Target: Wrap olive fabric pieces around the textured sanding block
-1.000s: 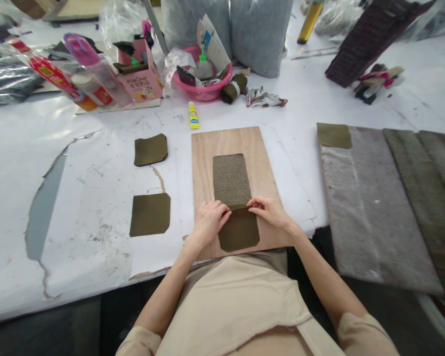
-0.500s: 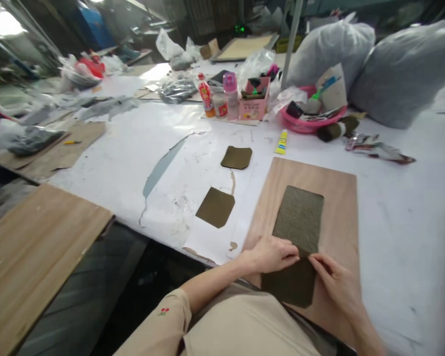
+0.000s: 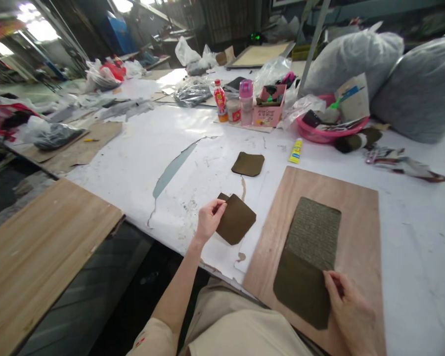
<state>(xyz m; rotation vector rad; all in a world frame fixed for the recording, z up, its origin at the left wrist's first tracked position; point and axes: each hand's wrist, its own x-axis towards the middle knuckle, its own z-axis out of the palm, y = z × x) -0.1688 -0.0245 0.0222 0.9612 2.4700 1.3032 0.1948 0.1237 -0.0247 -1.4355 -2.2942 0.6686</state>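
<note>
Between its thumb and fingers, my left hand [image 3: 209, 220] pinches the corner of a dark olive fabric piece [image 3: 237, 221], which overlaps another olive piece beneath it. My right hand [image 3: 350, 306] has thumb and fingertips closed on the right edge of a larger olive panel [image 3: 304, 287]. That panel's upper part is a textured grey-green rectangle [image 3: 313, 230], and both lie on a light wooden board [image 3: 359, 227]. A separate olive piece [image 3: 248, 163] rests on the white table farther back.
A yellow tube [image 3: 295, 151] lies behind the board. Farther back stand a red-labelled bottle [image 3: 220, 102], a pink box [image 3: 269, 111] and a pink basket [image 3: 333, 133]. Large stuffed bags [image 3: 417, 94] are at the back right. Another wooden board [image 3: 48, 257] is at the left.
My left hand has left the panel, moved left and taken hold of a small olive piece. My right hand remains at the panel's edge. The camera view has shifted a little.
</note>
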